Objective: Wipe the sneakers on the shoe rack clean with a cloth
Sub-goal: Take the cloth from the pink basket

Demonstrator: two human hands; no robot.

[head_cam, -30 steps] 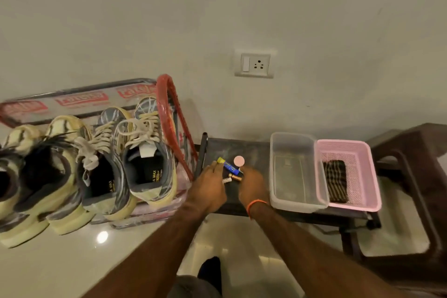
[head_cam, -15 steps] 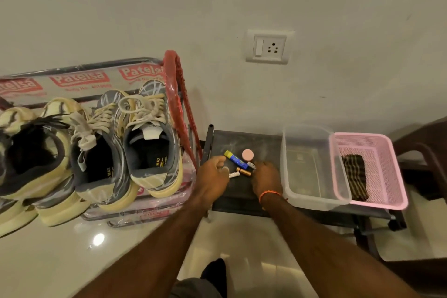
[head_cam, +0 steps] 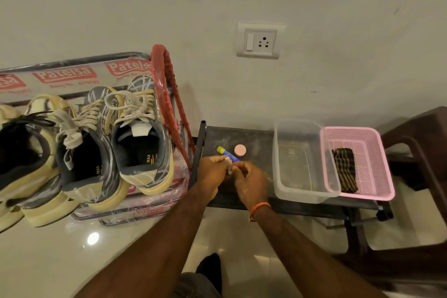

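Note:
Grey and cream sneakers [head_cam: 135,143] stand in a row on the plastic-wrapped shoe rack [head_cam: 167,94] at the left, with more pairs [head_cam: 31,152] beside them. A dark striped cloth [head_cam: 344,169] lies folded in the pink basket [head_cam: 384,176] at the right. Both my hands are over the small dark table [head_cam: 254,138]. My left hand [head_cam: 211,173] and my right hand [head_cam: 251,181] meet with curled fingers and pinch a small pale cylinder [head_cam: 228,169] between them. Neither hand touches the sneakers or the cloth.
A blue and yellow tube [head_cam: 226,152] and a pink round disc [head_cam: 240,150] lie on the table behind my hands. A clear plastic tub [head_cam: 302,191] stands beside the basket. A brown chair [head_cam: 423,143] is at the far right, a wall socket [head_cam: 260,41] above.
My hands have drawn together over the table. The small cylinders that lay loose by my fingers are off the table top, one now pinched between both hands. The view shifted.

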